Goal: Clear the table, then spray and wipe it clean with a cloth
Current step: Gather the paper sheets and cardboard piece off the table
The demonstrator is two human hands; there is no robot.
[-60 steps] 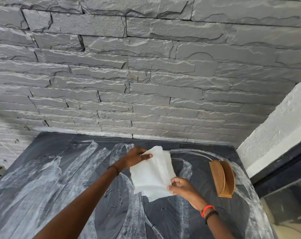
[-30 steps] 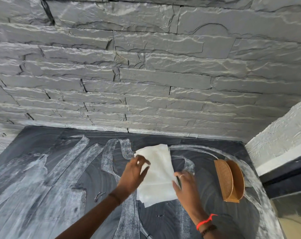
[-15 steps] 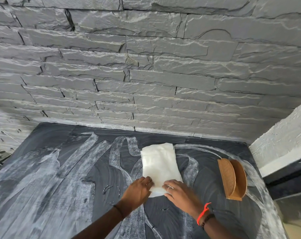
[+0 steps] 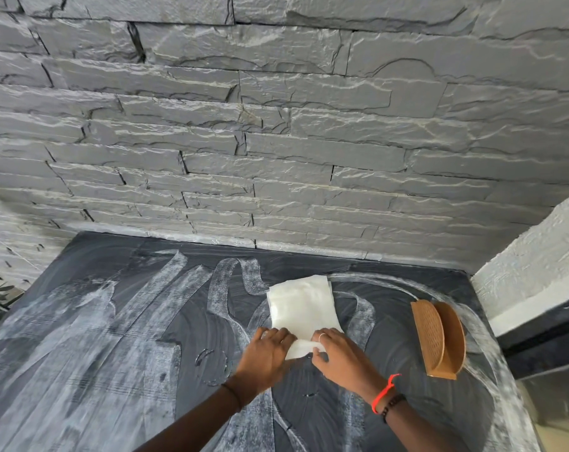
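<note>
Near edge of white folded cloth [image 4: 301,305] now lifted off dark streaky table [image 4: 390,402] vs b4, left hand [image 4: 267,350] & right hand [image 4: 338,353] both pinching it.

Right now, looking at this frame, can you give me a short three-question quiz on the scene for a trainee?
1. True or false: white streaks mark the dark table.
2. The wooden holder stands: A) left of the white cloth; B) right of it; C) on it.
3. Fill in: the left hand and right hand both hold the white cloth's ____ edge (near or far).
Key: 1 true; 2 B; 3 near.
</note>
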